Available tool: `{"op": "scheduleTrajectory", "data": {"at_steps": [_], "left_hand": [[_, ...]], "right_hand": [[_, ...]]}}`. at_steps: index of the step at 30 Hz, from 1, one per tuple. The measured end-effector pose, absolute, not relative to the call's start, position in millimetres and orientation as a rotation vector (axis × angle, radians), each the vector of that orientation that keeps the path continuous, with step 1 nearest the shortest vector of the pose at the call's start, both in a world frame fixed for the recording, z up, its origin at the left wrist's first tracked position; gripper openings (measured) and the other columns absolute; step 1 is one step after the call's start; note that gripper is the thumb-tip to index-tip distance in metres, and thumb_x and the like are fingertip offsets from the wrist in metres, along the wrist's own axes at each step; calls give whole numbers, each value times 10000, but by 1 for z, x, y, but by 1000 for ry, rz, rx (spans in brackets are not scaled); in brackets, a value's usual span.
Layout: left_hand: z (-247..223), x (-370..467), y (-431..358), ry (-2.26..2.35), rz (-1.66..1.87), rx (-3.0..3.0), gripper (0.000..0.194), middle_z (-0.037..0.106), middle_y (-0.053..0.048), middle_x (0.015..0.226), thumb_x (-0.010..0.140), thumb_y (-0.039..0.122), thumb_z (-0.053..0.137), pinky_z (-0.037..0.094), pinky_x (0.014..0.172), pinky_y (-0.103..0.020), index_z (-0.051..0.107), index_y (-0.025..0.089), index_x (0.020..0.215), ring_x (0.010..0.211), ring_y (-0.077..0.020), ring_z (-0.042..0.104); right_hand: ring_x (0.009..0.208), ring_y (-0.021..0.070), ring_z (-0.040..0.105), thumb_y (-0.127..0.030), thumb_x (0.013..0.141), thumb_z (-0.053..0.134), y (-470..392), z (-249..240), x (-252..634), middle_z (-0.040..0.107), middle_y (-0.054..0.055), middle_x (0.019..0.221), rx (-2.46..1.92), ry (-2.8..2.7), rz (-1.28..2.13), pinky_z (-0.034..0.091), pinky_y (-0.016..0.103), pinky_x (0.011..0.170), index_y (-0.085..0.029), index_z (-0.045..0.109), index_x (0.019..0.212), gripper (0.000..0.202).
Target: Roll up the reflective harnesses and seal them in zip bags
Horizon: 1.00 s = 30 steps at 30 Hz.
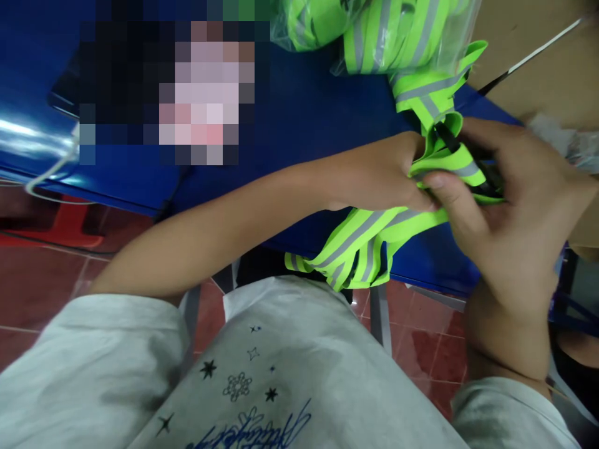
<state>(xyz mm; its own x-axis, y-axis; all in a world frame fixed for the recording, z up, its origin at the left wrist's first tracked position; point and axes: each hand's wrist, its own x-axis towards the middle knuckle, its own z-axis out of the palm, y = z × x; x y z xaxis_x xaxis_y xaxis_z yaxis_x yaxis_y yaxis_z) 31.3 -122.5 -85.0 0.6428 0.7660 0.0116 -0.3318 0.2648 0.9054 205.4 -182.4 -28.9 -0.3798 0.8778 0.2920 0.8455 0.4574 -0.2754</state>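
Observation:
A bundle of neon yellow-green reflective straps [360, 240] with grey stripes hangs over the near edge of the blue table. My left hand [395, 171] is closed around the upper part of the bundle, its fingers mostly hidden behind the straps. From the right, my right hand [505, 181] grips the folded strap ends, thumb laid across them. Black pieces show among the folds between both hands; what they are I cannot make out. More of the same strap trails up behind the hands toward the back of the table.
Clear plastic bags [393, 37] of similar straps lie at the back of the blue table [290, 112]. A dark device and a white cable [51, 171] are at the left, beside a blurred-out patch. Brown cardboard [538, 50] stands at the right. Below are red floor tiles.

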Motion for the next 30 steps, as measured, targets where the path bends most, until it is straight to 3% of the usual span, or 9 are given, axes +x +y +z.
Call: {"op": "scheduleTrajectory", "data": {"at_steps": [1, 3, 5, 13, 18, 23, 25, 28, 30], "left_hand": [[-86, 31, -123, 451, 716, 1108, 190, 752, -12, 849, 722, -14, 818, 614, 1013, -487, 771, 144, 817, 954, -253, 763], [-87, 32, -125, 456, 618, 1140, 83, 778, -1, 895, 805, 106, 799, 607, 1029, -484, 798, 173, 853, 1018, -269, 783], [-89, 34, -126, 517, 581, 1117, 71, 796, 1, 881, 798, 216, 823, 608, 1012, -502, 827, 191, 864, 1064, -321, 794], [-104, 35, -125, 537, 743, 1310, 352, 797, 39, 890, 693, 438, 857, 619, 972, -471, 835, 259, 996, 1110, -320, 782], [-91, 36, -130, 470, 488, 1189, 230, 802, 16, 953, 804, 260, 780, 604, 949, -373, 802, 197, 1024, 1107, -257, 782], [-86, 36, -138, 392, 318, 978, 181, 791, 20, 932, 856, 155, 708, 601, 932, -299, 775, 163, 1024, 1053, -200, 790], [-90, 37, -139, 420, 328, 943, 152, 777, 26, 880, 854, 122, 685, 604, 922, -294, 767, 146, 979, 1014, -194, 796], [-95, 38, -136, 434, 329, 938, 124, 767, 44, 850, 874, 122, 644, 601, 898, -276, 747, 140, 939, 968, -168, 795], [-98, 39, -133, 436, 339, 978, 125, 768, 56, 850, 893, 126, 620, 592, 904, -249, 742, 146, 918, 941, -131, 784]], "right_hand": [[1097, 256, 700, -460, 1024, 626, -181, -32, 208, 749, 100, 1146, -1449, -2271, 63, 502, 373, 957, -192, 731, 1333, 422], [742, 168, 600, -483, 1023, 612, -175, -39, 212, 634, 49, 768, -1442, -2185, -83, 382, 317, 708, -162, 794, 1086, 374], [617, 113, 430, -512, 1016, 604, -168, -43, 215, 460, 5, 643, -1433, -2135, -177, 255, 301, 655, -163, 769, 954, 390], [624, 78, 249, -515, 969, 676, -156, -38, 221, 276, -26, 620, -1409, -2107, -59, 148, 312, 634, -155, 427, 657, 537], [663, 93, 396, -503, 981, 685, -148, -41, 219, 476, -2, 693, -1412, -1849, 342, 273, 298, 648, -179, 613, 745, 408], [564, 95, 531, -542, 711, 927, -131, -65, 226, 663, -42, 771, -1340, -1458, 1096, 334, 234, 494, -240, 717, 955, 441], [558, 79, 527, -489, 756, 914, -130, -72, 228, 658, -57, 754, -1343, -1482, 1118, 350, 221, 516, -245, 726, 963, 371], [802, 141, 678, -445, 958, 746, -137, -71, 229, 751, -3, 908, -1376, -1727, 792, 494, 295, 715, -264, 785, 939, 186], [972, 200, 730, -511, 1065, 548, -144, -67, 229, 787, 16, 1051, -1383, -1941, 689, 542, 359, 844, -299, 812, 1038, 340]]}}
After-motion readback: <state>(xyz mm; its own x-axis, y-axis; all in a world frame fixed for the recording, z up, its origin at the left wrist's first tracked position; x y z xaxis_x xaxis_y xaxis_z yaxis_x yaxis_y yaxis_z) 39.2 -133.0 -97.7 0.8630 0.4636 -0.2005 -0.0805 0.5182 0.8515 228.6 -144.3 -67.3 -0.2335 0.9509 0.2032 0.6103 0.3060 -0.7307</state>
